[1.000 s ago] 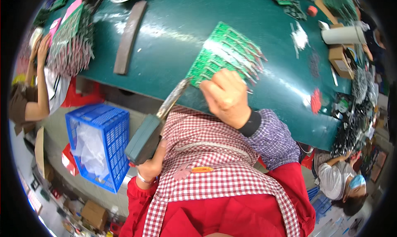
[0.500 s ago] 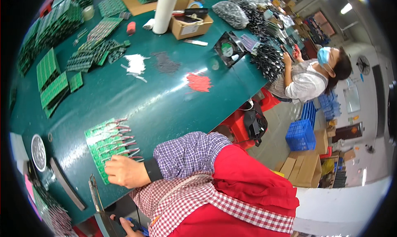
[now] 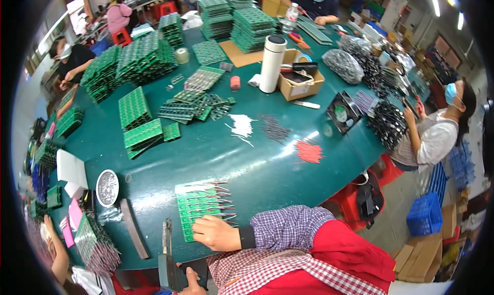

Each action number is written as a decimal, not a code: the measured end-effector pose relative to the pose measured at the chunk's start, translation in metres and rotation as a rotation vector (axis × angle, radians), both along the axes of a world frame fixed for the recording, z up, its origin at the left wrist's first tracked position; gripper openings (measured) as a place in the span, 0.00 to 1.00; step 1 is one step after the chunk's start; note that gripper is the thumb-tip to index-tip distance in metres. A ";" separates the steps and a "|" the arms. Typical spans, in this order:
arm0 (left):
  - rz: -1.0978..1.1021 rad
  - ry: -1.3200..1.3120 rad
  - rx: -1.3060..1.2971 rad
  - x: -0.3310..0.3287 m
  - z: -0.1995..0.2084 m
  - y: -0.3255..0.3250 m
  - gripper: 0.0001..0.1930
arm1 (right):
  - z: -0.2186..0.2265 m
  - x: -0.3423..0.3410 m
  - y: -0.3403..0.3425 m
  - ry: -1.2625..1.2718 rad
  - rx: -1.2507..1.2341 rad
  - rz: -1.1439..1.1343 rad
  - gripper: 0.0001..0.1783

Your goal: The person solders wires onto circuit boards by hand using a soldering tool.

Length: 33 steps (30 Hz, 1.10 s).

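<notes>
A green circuit board panel [image 3: 186,225] lies on the table in front of me, with rows of short red, black and white wires standing off its right side. My right hand [image 3: 218,233] rests on its near end, fingers curled closed; what they pinch is hidden. Low in the view, my left hand [image 3: 191,283] is closed beside the dark body of a grey tool [image 3: 167,261] with a long thin metal end. Its grip is partly cut off, and what it holds I cannot make out. Left of the tool lies a curved grey strip [image 3: 135,228].
A silvery bowl [image 3: 107,188] stands to the left. Farther off lie white wires [image 3: 241,126], dark wires [image 3: 274,128] and red wires [image 3: 309,151]. Stacked green boards [image 3: 146,58], a white flask [image 3: 272,63], a carton [image 3: 301,84] and a fan [image 3: 343,112] stand beyond. Several co-workers sit around the table.
My view has swung, so more of the far table and the left side shows. My right hand stays on the board. The left hand has come closer to the grey tool.
</notes>
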<state>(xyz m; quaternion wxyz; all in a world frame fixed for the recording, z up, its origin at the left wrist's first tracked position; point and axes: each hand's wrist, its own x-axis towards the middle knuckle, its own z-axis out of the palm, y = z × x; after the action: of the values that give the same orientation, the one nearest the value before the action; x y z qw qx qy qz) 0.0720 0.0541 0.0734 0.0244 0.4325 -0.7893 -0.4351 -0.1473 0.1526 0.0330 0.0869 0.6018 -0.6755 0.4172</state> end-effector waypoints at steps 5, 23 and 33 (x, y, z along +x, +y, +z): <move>0.237 0.143 0.008 -0.019 0.004 0.015 0.20 | 0.003 0.000 0.002 -0.040 0.066 0.039 0.03; 0.589 0.811 0.284 -0.073 -0.029 0.010 0.17 | 0.024 0.000 0.001 -0.039 0.224 0.050 0.06; 0.516 0.706 0.091 -0.056 -0.058 -0.003 0.15 | 0.033 -0.001 0.001 -0.064 0.283 0.048 0.11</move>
<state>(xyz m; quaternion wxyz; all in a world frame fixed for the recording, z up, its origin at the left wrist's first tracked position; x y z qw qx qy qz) 0.0160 0.0513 0.0158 0.3815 0.4411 -0.5786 -0.5702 -0.1482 0.1536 0.0660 -0.0303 0.6103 -0.7156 0.3384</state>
